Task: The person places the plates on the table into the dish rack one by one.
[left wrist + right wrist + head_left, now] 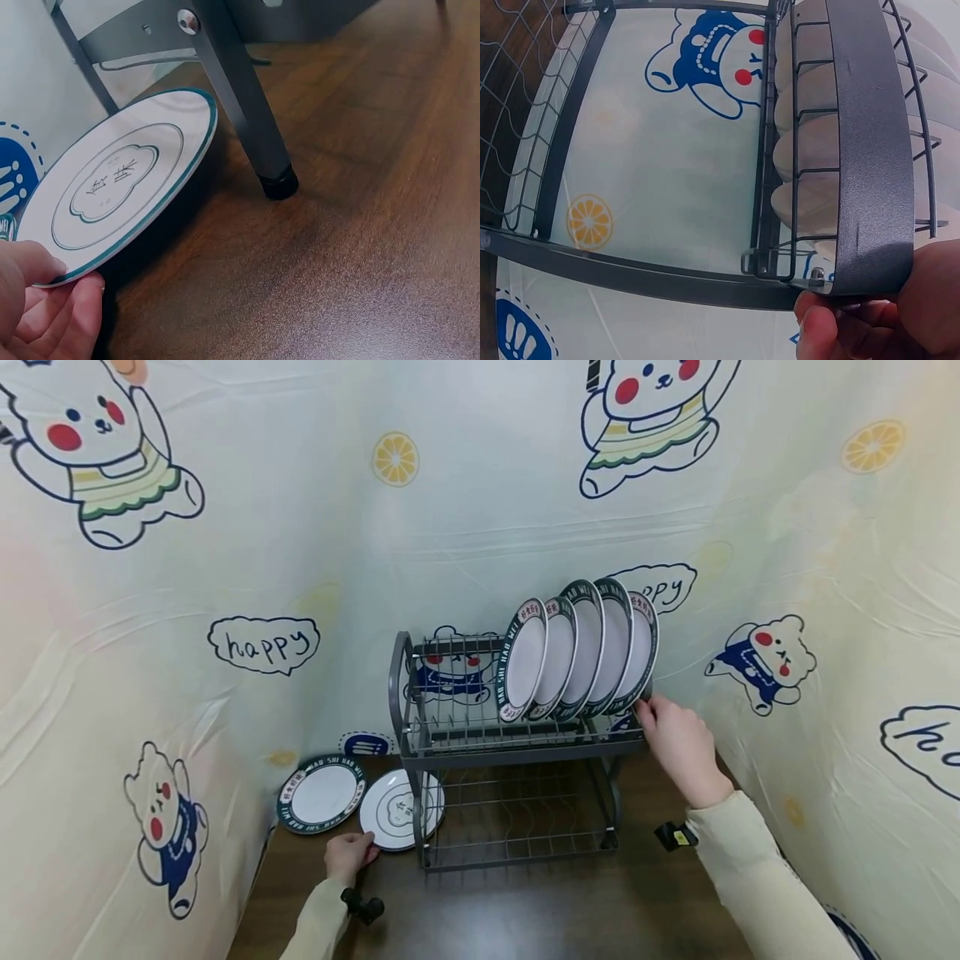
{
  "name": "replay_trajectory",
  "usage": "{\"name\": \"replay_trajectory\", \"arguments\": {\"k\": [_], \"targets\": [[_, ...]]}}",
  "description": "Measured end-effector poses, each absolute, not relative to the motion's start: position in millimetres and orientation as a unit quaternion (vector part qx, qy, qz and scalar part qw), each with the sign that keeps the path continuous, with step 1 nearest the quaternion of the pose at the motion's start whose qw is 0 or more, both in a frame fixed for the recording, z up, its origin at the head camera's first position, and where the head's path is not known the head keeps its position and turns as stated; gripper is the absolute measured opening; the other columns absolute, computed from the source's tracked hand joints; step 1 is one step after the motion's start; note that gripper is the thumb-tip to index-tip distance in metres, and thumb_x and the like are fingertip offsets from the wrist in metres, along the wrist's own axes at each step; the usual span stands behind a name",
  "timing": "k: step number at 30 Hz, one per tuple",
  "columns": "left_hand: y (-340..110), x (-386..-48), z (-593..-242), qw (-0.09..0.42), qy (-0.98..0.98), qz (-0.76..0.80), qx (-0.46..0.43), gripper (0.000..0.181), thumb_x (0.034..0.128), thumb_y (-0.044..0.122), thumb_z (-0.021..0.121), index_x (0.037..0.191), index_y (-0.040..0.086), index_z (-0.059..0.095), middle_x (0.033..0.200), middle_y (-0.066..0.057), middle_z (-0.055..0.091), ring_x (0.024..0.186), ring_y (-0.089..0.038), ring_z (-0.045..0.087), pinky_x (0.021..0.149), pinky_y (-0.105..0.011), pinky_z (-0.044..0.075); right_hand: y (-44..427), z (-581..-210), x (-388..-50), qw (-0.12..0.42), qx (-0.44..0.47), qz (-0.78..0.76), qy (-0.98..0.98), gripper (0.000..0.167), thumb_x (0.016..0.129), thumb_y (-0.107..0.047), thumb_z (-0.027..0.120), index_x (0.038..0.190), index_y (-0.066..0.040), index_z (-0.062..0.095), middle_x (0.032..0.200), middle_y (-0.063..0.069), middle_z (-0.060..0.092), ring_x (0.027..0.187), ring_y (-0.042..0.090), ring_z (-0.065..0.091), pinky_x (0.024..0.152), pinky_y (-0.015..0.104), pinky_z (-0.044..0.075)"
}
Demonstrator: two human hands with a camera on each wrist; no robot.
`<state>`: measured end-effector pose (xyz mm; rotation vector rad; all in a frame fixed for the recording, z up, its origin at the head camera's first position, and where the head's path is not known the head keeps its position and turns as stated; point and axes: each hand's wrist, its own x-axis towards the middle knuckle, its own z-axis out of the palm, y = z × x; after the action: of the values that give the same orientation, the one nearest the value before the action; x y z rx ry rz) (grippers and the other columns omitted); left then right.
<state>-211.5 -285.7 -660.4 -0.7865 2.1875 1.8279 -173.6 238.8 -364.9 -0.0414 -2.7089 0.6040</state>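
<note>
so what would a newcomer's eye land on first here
Probably the five round white plates with lettered dark-green rims, standing in a row on the upper right of the grey metal rack. Then the left fingers, pinching a round white, thinly green-edged plate at the rack's lower left.

Pale cloth backdrop (285, 527) is hanging at back and sides, creasing in places. Upper-left bear print (112, 485) and upper-right bear print (652, 435) are wearing striped, green-hemmed outfits, both running off the top edge. Lower-left bear print (168, 835) and right-hand bear print (765, 664) are wearing blue. Orange slice (395, 459) is sitting top centre; paler yellow slice (873, 446) is sitting far right. Left speech bubble (264, 645) is reading "happy"; another bubble (667, 583) is showing only partly; edge bubble (926, 747) is getting cropped at right. Surface (525, 910) is showing dark brown wood grain, catching glare.
</note>
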Motion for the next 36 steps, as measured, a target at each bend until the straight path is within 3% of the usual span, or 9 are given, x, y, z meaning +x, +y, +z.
{"name": "replay_trajectory", "arguments": {"k": [9,24,36], "targets": [[-291.0,-203.0,-661.2,0.091,0.752,0.611,-0.231,0.028,0.1011,0.008,0.062,0.116,-0.016,0.063,0.081,-0.009,0.069,0.068,-0.011,0.069,0.063,-0.022,0.06,239.0,-366.1,-173.2,0.174,-0.012,0.22,-0.96,0.039,0.109,-0.022,0.05,0.073,-0.008,0.051,0.059,0.005,0.045,0.051,0.023,0.044,0.043,0.033,0.033],[-301.2,-195.0,-661.0,0.044,0.743,0.633,-0.211,0.027,0.1003,0.008,0.062,0.114,-0.015,0.064,0.09,-0.01,0.068,0.075,-0.011,0.068,0.066,-0.022,0.061,240.8,-365.5,-172.4,0.159,-0.009,0.24,-0.958,0.041,0.111,-0.024,0.047,0.074,-0.007,0.053,0.059,0.005,0.049,0.051,0.021,0.046,0.044,0.033,0.034],[-303.7,-181.1,-639.5,0.014,0.765,0.609,-0.21,0.026,0.1012,0.008,0.06,0.111,-0.015,0.064,0.079,-0.003,0.067,0.07,-0.009,0.064,0.061,-0.019,0.058,241.6,-362.5,-172.4,0.154,-0.002,0.253,-0.955,0.043,0.112,-0.026,0.046,0.074,-0.007,0.053,0.059,0.005,0.05,0.05,0.021,0.048,0.043,0.033,0.035]]}}
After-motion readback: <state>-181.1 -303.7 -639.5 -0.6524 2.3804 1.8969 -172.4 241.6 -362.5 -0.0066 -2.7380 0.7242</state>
